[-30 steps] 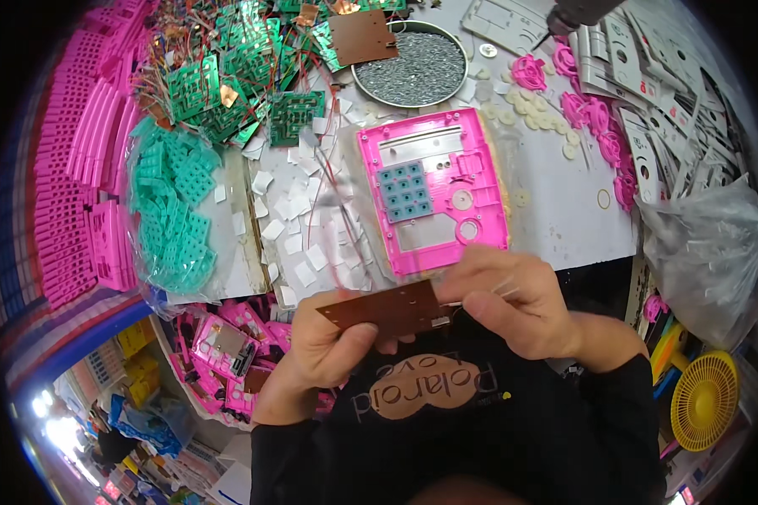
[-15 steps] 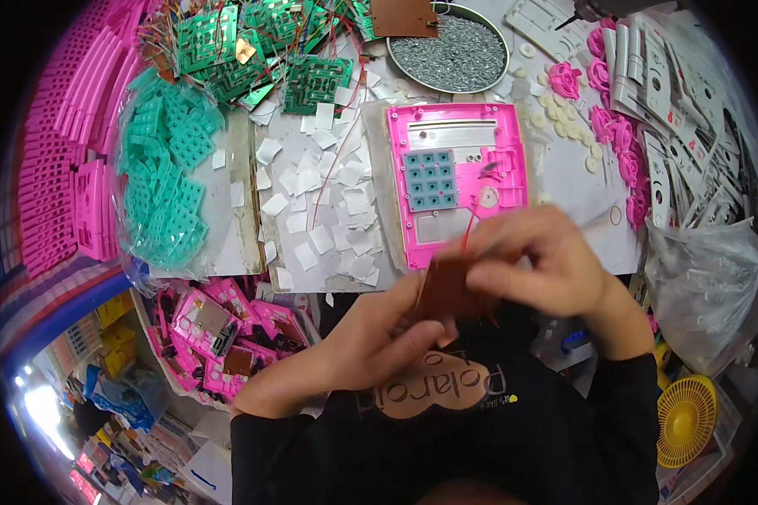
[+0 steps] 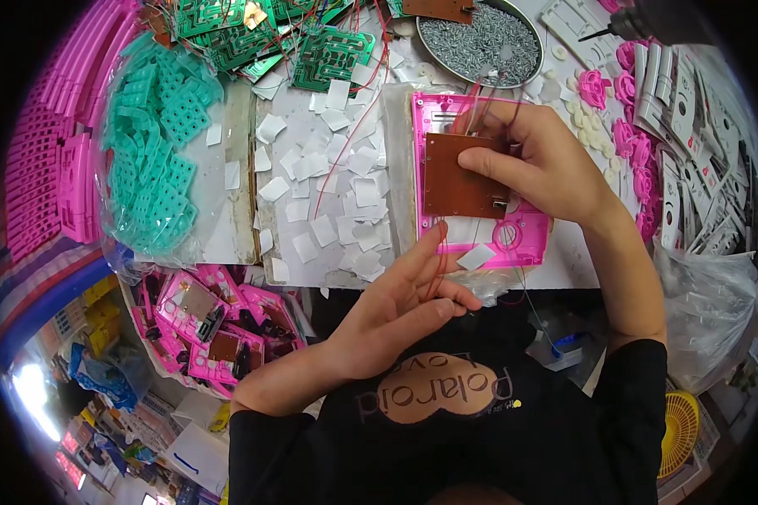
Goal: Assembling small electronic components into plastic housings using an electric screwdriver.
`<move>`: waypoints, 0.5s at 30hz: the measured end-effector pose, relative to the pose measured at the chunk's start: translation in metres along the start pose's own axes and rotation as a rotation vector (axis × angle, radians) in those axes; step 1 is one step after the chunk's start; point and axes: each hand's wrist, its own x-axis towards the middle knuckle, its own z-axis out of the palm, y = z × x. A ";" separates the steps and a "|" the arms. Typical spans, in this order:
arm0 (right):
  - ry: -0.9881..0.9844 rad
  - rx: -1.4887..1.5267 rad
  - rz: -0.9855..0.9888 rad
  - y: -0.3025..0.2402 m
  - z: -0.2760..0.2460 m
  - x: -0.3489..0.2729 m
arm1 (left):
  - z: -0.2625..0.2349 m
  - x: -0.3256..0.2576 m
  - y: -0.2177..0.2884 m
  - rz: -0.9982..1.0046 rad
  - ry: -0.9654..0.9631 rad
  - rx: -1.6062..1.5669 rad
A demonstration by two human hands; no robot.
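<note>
Cluttered bench (image 3: 564, 261): brown circuit board (image 3: 459, 177) lies on pink casing (image 3: 526, 240).

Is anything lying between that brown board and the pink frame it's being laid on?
Nothing solid shows. The right hand presses the brown board flat onto the pink frame; only thin red wires trail at its edges toward the left hand.

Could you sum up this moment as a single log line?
right hand: presses brown circuit board into pink plastic housing | left hand: open, fingertips at housing's near edge, thin red wires nearby | tray of screws behind
</note>
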 end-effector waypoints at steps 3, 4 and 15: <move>0.003 -0.230 -0.020 -0.005 0.003 0.004 | -0.002 -0.003 -0.001 -0.028 -0.015 0.028; 0.005 -0.302 -0.025 -0.007 0.004 0.005 | -0.004 -0.005 -0.001 -0.042 -0.019 0.042; 0.157 -0.694 -0.198 -0.015 0.015 0.004 | -0.006 0.024 0.047 0.570 0.174 1.955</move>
